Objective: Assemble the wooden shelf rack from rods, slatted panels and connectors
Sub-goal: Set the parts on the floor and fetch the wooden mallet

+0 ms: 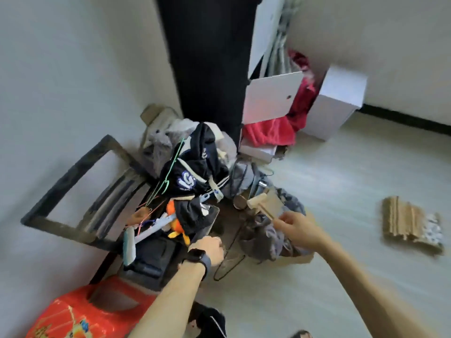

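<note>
Right now the right hand (296, 228) pinches a small wooden mallet (260, 203) by its handle over the clothes pile (195, 172); the left hand (210, 247), wearing a smartwatch (196, 256), curls loosely, its grip unclear.

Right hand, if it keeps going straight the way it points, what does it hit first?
The right hand holds a wooden mallet and points up-left. Extended, it likely meets the dark clothing pile first, though blur and depth make that uncertain.

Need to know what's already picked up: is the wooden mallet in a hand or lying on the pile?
In a hand. The right hand grips the wooden mallet by its handle, head raised over the clothes pile.
</note>
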Demonstrator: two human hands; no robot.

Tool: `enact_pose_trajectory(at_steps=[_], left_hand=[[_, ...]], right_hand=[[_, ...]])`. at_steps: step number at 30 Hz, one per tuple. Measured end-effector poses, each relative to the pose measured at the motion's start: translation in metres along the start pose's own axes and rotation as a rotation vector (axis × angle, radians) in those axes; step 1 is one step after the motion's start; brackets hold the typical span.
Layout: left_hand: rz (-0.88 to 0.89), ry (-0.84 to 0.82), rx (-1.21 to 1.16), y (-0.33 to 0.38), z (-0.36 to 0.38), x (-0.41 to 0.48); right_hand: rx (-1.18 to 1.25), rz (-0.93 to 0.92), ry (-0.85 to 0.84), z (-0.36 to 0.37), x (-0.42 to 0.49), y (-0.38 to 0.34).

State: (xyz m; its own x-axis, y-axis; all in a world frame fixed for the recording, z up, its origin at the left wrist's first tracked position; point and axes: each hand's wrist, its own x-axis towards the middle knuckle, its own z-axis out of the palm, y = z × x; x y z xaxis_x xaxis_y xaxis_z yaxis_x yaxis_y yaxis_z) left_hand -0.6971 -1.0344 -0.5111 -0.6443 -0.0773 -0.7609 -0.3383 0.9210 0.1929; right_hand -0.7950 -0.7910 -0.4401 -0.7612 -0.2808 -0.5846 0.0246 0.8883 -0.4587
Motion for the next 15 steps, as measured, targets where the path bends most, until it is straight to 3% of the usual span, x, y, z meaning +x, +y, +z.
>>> enact_pose_trajectory(at_steps=[6,10,15], left_hand=[[0.357,0.422,0.069,0.261,-0.106,-0.011],[0.556,0.671,0.150,0.434,-0.142,-0.048],[0.723,0.805,0.190,0.588,-0.148,-0.091]], right_hand=[[0.375,-0.004,0.657,-0.152,-0.099,0.147],[0.457,0.072,0.875,-0.241,-0.161,0.254],[0.465,0.152,1.039,-0.320,-0.230,0.366]])
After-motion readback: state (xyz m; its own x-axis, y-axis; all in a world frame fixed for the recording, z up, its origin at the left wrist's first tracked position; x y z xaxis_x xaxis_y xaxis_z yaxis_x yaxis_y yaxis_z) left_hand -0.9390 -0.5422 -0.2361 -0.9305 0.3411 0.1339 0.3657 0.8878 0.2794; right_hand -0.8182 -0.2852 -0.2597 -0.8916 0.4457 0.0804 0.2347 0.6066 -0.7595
